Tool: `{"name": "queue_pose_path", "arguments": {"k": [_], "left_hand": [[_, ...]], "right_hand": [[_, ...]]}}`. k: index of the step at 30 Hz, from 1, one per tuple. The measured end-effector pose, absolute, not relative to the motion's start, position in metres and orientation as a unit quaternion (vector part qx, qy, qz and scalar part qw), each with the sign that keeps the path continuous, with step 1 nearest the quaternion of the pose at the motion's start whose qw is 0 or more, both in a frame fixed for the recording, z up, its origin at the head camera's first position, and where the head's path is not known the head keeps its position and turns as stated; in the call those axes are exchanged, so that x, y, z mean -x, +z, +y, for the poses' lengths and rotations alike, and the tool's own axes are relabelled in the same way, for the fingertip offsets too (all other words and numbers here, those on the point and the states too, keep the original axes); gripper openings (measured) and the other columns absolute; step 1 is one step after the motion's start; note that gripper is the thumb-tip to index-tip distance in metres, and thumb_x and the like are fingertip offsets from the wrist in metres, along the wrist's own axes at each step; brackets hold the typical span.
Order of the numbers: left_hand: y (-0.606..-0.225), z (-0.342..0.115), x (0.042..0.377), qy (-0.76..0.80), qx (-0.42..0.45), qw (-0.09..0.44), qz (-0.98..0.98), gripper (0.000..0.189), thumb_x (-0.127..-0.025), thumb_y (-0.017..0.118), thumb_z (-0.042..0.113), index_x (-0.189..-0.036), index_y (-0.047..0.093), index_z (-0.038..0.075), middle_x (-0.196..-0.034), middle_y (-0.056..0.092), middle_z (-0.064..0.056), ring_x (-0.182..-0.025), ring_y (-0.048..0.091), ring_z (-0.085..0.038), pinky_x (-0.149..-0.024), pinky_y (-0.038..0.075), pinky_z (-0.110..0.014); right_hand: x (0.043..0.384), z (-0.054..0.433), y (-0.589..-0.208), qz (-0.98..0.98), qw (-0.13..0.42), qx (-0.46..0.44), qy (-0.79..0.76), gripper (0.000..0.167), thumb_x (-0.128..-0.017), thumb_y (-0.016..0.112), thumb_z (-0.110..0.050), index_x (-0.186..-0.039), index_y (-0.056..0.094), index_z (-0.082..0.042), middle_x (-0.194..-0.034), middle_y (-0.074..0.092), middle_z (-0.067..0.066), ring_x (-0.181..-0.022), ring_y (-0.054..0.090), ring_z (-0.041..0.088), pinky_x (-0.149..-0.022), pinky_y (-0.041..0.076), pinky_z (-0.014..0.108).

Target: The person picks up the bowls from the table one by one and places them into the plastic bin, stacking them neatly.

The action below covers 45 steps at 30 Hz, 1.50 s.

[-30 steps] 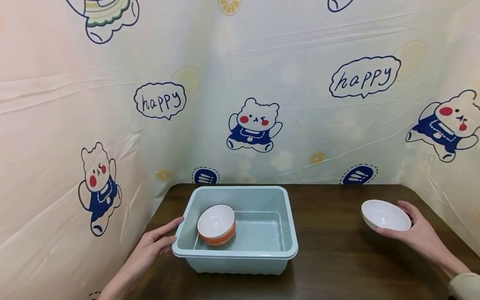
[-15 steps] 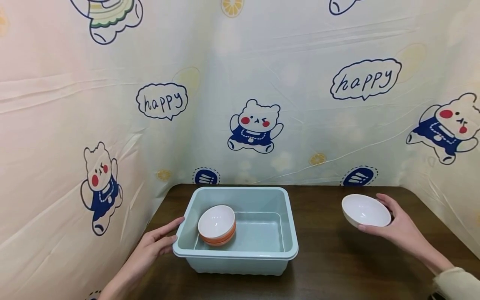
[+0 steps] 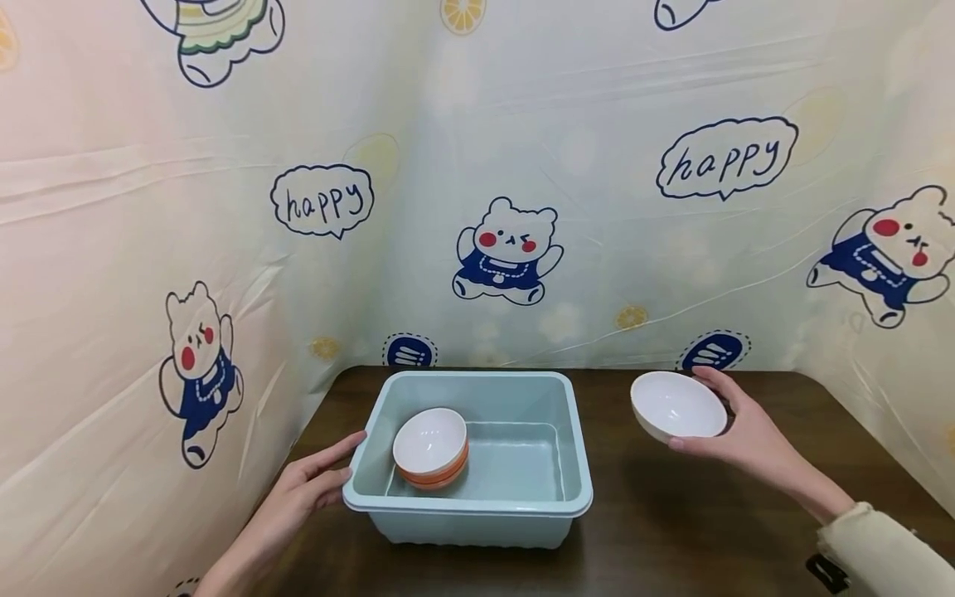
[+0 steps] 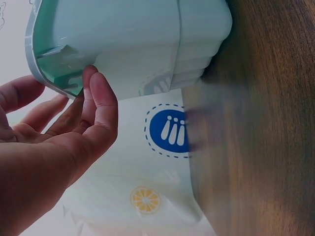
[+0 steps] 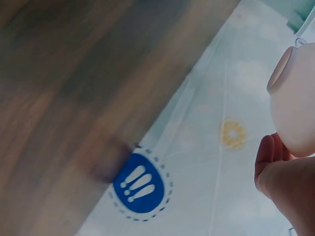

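Note:
A light blue-green plastic tub (image 3: 477, 531) stands on the dark wooden table. Inside, at its left, sits a small stack of bowls (image 3: 430, 444), white within and orange outside. At the tub's left side, my left hand (image 3: 302, 485) touches the rim with thumb and fingers extended; in the left wrist view, the fingertips (image 4: 102, 88) lie by the outer wall under the rim. To the right of the tub, my right hand (image 3: 753, 439) holds a white bowl (image 3: 675, 404) above the table, thumb at the near side and fingers behind. The right wrist view shows the bowl's pale underside (image 5: 295, 105).
The brown table (image 3: 656, 531) extends around the tub and below the raised bowl. A pale cloth (image 3: 597, 207) printed with bears and "happy" bubbles hangs behind and along both sides.
My right hand has carried the white bowl leftward and slightly upward, nearer the tub. My left hand, the tub and the stacked bowls stay in place.

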<state>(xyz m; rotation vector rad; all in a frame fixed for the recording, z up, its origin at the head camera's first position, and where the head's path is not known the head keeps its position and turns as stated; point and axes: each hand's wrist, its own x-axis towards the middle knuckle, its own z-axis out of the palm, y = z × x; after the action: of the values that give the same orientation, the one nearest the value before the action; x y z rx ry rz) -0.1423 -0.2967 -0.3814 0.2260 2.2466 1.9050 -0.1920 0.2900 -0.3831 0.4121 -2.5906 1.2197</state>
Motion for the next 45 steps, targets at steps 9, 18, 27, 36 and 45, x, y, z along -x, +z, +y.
{"name": "queue_pose_path", "arguments": {"k": [9,18,27,36,45], "left_hand": [[-0.381,-0.296,0.143,0.638,-0.082,0.089,0.761,0.058,-0.111,0.054,0.016,-0.161,0.034,-0.005,-0.161,0.036,-0.03,-0.116,0.069,-0.018,-0.092,0.058,-0.032],[-0.38,-0.296,0.141,0.639,-0.076,0.092,0.76,0.059,-0.111,0.054,0.017,-0.161,0.033,-0.005,-0.161,0.035,-0.031,-0.115,0.07,-0.02,-0.091,0.059,-0.033],[-0.38,-0.295,0.141,0.641,-0.075,0.091,0.759,0.059,-0.111,0.054,0.016,-0.161,0.033,-0.005,-0.161,0.035,-0.031,-0.116,0.069,-0.021,-0.091,0.059,-0.033],[-0.382,-0.296,0.141,0.639,-0.071,0.088,0.761,0.058,-0.11,0.054,0.017,-0.161,0.034,-0.004,-0.161,0.036,-0.03,-0.115,0.069,-0.02,-0.09,0.059,-0.033],[-0.383,-0.294,0.141,0.643,-0.055,0.079,0.759,0.056,-0.11,0.054,0.015,-0.161,0.037,-0.002,-0.163,0.037,-0.027,-0.115,0.069,-0.021,-0.09,0.059,-0.033]], "right_hand": [[0.188,0.266,-0.365,-0.883,0.115,-0.167,0.423,0.108,-0.075,0.097,-0.023,-0.162,0.035,-0.01,-0.154,0.048,0.02,-0.124,0.053,0.028,-0.09,0.043,0.011],[0.189,0.244,-0.347,-0.874,0.103,-0.186,0.437,0.105,-0.075,0.098,-0.025,-0.16,0.038,-0.013,-0.151,0.05,0.015,-0.123,0.054,0.03,-0.091,0.047,0.018],[0.198,0.224,-0.332,-0.872,0.081,-0.214,0.432,0.104,-0.074,0.098,-0.03,-0.159,0.04,-0.014,-0.155,0.048,0.013,-0.127,0.053,0.029,-0.096,0.046,0.024],[0.207,0.194,-0.313,-0.871,0.058,-0.241,0.425,0.103,-0.075,0.096,-0.038,-0.159,0.04,-0.017,-0.155,0.048,0.01,-0.132,0.051,0.033,-0.1,0.05,0.055],[0.216,0.154,-0.298,-0.855,0.028,-0.271,0.441,0.106,-0.072,0.097,-0.04,-0.159,0.04,-0.022,-0.158,0.046,0.004,-0.135,0.048,0.03,-0.103,0.05,0.056]]}}
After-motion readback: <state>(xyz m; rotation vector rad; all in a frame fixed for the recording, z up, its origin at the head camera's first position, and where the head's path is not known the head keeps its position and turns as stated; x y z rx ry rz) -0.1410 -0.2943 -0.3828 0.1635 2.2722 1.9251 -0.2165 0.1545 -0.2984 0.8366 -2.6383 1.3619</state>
